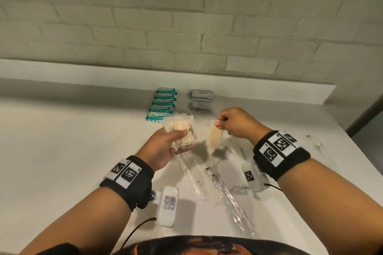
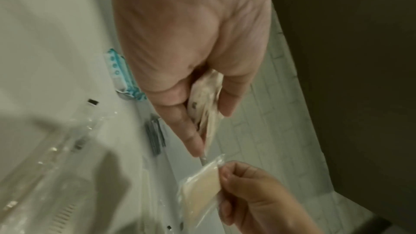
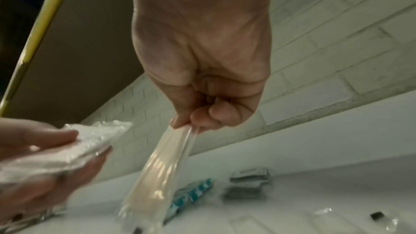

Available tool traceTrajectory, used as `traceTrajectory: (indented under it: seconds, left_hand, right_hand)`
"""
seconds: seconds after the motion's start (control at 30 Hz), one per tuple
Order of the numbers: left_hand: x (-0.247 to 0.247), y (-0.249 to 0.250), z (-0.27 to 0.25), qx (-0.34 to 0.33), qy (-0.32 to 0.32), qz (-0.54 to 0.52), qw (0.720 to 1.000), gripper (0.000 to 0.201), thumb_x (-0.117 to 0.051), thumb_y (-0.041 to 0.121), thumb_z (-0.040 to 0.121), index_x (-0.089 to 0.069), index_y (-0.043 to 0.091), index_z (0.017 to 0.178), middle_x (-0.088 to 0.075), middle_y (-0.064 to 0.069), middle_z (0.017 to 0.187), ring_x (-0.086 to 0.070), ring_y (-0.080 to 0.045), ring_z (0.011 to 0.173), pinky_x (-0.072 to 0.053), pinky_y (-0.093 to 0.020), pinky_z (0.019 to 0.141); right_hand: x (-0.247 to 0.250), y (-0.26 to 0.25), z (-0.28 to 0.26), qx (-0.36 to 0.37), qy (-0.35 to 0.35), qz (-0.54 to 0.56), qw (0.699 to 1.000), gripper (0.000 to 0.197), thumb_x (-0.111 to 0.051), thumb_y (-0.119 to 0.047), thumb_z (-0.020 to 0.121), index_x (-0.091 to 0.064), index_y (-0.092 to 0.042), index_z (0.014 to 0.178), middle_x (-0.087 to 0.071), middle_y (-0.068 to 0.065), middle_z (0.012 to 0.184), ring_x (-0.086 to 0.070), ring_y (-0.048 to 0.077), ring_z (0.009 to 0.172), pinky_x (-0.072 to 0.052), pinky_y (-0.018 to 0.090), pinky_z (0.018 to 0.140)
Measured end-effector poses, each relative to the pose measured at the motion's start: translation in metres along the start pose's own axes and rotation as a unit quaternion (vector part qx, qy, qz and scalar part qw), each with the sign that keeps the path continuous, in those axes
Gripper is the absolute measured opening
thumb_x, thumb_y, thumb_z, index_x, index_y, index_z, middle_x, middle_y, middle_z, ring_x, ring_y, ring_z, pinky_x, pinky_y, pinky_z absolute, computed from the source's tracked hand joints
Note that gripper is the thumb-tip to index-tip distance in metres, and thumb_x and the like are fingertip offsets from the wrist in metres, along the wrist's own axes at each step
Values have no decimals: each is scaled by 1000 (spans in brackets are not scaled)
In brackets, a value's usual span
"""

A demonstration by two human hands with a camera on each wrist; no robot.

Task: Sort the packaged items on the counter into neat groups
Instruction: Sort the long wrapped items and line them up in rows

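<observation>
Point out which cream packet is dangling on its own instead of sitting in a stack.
The single cream packet pinched at its top edge by the right hand; it hangs vertically, while the other cream packets lie stacked in the left hand.

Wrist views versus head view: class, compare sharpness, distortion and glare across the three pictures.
Head view: sharpest, though the brick wall bows from the wide lens. Left wrist view: the clear wrappers near the lens are smeared and glinting. Right wrist view: the hanging beige packet is blurred, streaked with glare.

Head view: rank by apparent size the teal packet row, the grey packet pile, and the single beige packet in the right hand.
1. Teal packet row, largest.
2. Grey packet pile and beige packet look alike in area; the beige one is held nearer the camera, so no ranking.
</observation>
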State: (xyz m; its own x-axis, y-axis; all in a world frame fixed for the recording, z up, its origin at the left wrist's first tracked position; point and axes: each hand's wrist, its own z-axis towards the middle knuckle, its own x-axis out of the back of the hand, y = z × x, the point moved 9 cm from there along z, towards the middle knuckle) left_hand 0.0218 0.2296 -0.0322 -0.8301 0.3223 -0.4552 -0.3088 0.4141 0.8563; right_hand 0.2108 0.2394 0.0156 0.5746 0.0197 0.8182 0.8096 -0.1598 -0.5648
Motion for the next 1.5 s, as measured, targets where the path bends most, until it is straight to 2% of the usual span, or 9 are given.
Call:
traceTrajectory:
  seconds: [0.17, 0.4, 0.53, 0.63, 0.8, 0.87, 1.13, 1.3, 1.5]
  left_hand:
    - [25, -2, 12, 5, 50, -10, 999, 16, -63, 1, 87, -64, -3, 102, -72, -9, 87, -72, -21, 74, -60, -29, 60]
    - [52, -5, 30, -3, 96, -28, 995, 29, -61, 3, 89, -59, -2, 117, -66, -20, 107, -68, -30, 89, -60, -37, 73]
    - [52, -4, 38, -18, 95, 1, 995, 20, -60, 4, 90, -65, 7, 109, -69, -17, 109, -68, -30, 94, -57, -40, 79]
    - [40, -6, 40, -20, 82, 21, 996, 13, -57, 7, 92, -67, 4, 100, -67, -18, 101, -64, -32, 90, -54, -40, 78]
    - [31, -18, 39, 43, 75, -8, 996, 35, -52, 38, 96, -65, 6, 102, -68, -12, 88, -67, -23, 76, -58, -33, 65]
    - [30, -17, 37, 48, 69, -16, 996, 14, -61, 24, 91, -63, 10, 96, -68, -9, 86, -66, -22, 76, -55, -32, 66]
    - [23, 3, 29, -25, 93, -12, 995, 25, -62, 0, 87, -55, 10, 109, -67, -9, 92, -68, -22, 81, -58, -27, 60]
    - [9, 10, 21, -40, 42, 73, 996, 28, -67, 2, 84, -58, 13, 108, -69, -2, 85, -66, -17, 76, -53, -28, 66]
    - [16, 22, 24, -93, 107, 276, 951, 46, -75, 8, 77, -55, 18, 117, -67, 0, 94, -64, -16, 81, -49, -29, 65]
  right_hand:
    - [-50, -3, 41, -13, -77, -67, 995, 12, -59, -13, 92, -68, -7, 98, -63, 1, 83, -57, 12, 67, -50, 28, 66]
    - [-67, -11, 66, -6, -71, -74, 995, 28, -51, -21, 96, -66, -2, 109, -65, 14, 112, -62, 28, 101, -50, 40, 91]
    - [-62, -35, 41, 16, -72, 208, 975, 23, -67, -33, 86, -72, -11, 91, -71, 2, 83, -60, 12, 62, -49, 23, 56]
    - [-52, -41, 26, 50, -31, 235, 970, 10, -77, -17, 78, -71, -8, 78, -68, 0, 71, -54, 5, 57, -47, 20, 56]
    - [-21, -64, -2, 263, 89, -17, 960, 6, -71, -22, 83, -71, -17, 81, -59, -9, 82, -54, 9, 70, -49, 30, 65]
    - [-28, -69, -13, 311, 50, -88, 945, 4, -70, -22, 83, -73, -23, 86, -61, -9, 93, -58, 12, 80, -50, 32, 68]
    - [-19, -57, -6, 193, 21, 155, 969, 27, -61, 7, 80, -73, -15, 72, -57, -4, 92, -55, 4, 80, -45, 26, 75]
    - [-11, -50, -5, 167, 65, 201, 963, 29, -60, 5, 83, -73, -20, 78, -60, -4, 93, -59, 22, 84, -49, 36, 81]
    - [-15, -49, 0, 107, -42, 159, 981, 30, -75, -18, 81, -68, -24, 109, -66, -5, 89, -59, 9, 78, -51, 29, 80]
